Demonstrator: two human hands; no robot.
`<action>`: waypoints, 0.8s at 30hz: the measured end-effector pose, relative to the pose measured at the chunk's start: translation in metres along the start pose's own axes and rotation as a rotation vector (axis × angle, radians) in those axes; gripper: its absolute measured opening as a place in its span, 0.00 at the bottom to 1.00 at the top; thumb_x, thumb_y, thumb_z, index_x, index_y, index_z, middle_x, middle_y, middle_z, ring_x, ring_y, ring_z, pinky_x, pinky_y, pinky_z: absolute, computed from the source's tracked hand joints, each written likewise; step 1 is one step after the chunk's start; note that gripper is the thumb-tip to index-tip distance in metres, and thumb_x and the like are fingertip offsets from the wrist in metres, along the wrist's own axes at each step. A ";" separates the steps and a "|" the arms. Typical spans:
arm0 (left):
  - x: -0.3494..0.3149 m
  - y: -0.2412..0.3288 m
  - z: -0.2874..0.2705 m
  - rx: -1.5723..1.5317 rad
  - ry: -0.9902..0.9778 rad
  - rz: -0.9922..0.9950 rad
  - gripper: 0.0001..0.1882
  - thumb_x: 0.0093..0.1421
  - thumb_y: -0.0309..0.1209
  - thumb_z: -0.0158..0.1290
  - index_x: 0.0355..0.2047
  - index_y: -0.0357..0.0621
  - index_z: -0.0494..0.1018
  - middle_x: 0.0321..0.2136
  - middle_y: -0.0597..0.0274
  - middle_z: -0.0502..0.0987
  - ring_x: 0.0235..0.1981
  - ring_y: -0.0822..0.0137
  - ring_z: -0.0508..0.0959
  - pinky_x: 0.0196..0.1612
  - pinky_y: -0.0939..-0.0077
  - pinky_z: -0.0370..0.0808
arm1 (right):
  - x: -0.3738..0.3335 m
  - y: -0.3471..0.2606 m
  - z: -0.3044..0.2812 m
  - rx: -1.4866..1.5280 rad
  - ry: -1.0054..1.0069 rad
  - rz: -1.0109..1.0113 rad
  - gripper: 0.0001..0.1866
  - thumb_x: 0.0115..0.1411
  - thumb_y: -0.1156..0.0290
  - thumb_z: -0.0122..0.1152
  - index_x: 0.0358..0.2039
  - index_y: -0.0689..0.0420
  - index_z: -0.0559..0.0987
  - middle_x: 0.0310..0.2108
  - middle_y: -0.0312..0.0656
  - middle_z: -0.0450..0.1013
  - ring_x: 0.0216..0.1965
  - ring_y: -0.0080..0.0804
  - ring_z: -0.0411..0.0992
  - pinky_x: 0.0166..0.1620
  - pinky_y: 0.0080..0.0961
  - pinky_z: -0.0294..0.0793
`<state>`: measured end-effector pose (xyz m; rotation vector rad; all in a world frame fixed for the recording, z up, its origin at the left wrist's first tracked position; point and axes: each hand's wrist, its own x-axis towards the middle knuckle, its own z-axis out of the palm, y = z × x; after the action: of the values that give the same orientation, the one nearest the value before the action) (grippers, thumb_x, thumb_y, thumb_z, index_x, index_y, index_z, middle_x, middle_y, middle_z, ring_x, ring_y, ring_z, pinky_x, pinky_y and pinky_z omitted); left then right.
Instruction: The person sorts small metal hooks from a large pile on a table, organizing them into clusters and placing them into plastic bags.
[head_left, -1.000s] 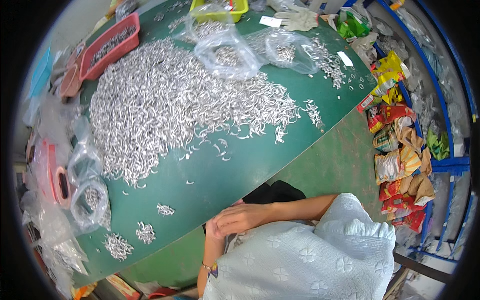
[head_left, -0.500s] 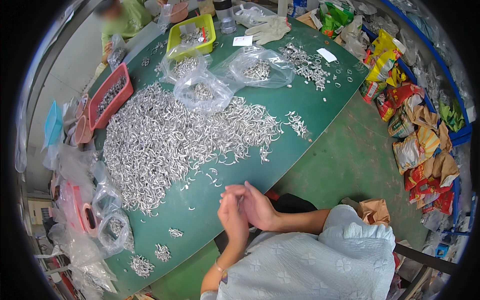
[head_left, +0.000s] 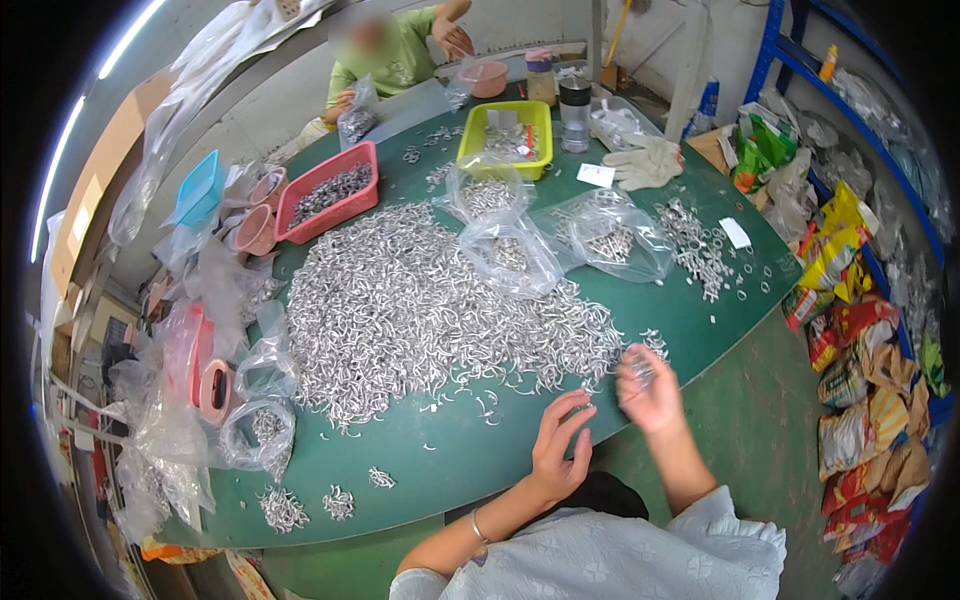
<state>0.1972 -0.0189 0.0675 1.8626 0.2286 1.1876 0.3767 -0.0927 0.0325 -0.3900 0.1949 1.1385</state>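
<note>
right hand [head_left: 652, 392]: contents unclear | co-worker's head [head_left: 364, 40]: blurred | light-blue shirt [head_left: 620, 562]: cut off

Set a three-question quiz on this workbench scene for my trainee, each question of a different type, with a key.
1. Multiple choice: which of the person's wrists wears the thin silvery bangle? A: the right. B: the left. C: both.
2. True or false: the white fabric glove lies to the right of the yellow rectangular plastic basket.
3. Count: how many small separate heaps of curved silvery metal pieces lie on the green tabletop, left of the left hand, between the big pile and the near edge?

Key: 1. B. 2. True. 3. Three.
</note>
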 end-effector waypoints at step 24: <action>-0.005 -0.051 0.011 0.479 -0.631 -0.046 0.24 0.57 0.32 0.58 0.55 0.43 0.70 0.64 0.54 0.60 0.65 0.42 0.57 0.64 0.38 0.55 | 0.066 -0.146 -0.042 -2.228 0.550 -0.969 0.12 0.55 0.69 0.64 0.39 0.57 0.79 0.42 0.47 0.72 0.46 0.50 0.69 0.49 0.40 0.69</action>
<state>0.2176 0.0021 0.0238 2.5331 0.2077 0.4825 0.5386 -0.1069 0.0004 -2.4046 -0.8550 -0.2459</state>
